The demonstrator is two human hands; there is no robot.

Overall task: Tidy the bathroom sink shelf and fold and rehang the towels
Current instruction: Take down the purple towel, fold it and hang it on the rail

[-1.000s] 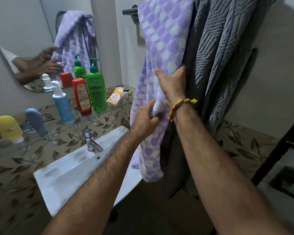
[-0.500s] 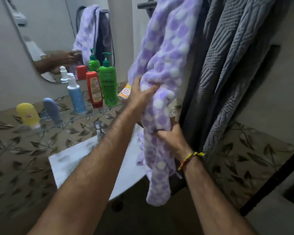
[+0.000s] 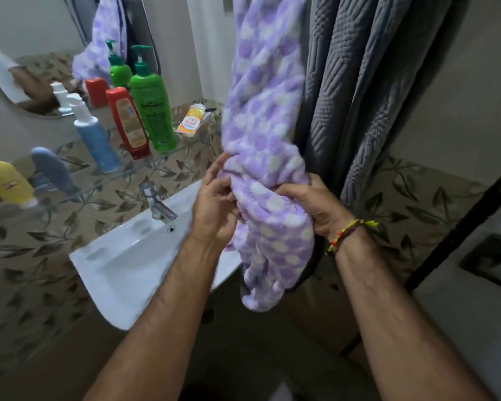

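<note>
Here your right hand (image 3: 318,206) is clenched around a bunched fold of the purple towel (image 3: 266,134), which hangs beside the grey towel (image 3: 359,91) — its tail drooping below your fists. Your left hand (image 3: 214,209) touches the same bunch, fingers half-curled, grip unclear. Bottles (image 3: 152,99) stand on the glass shelf (image 3: 168,157) above the sink (image 3: 122,267).

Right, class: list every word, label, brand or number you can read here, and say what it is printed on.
None can be read.
Green pump bottle: dark print, blurred.
Red bottle: yellow label, blurred.
Yellow bottle: small label, too small.
Orange packet: red mark, illegible.
</note>
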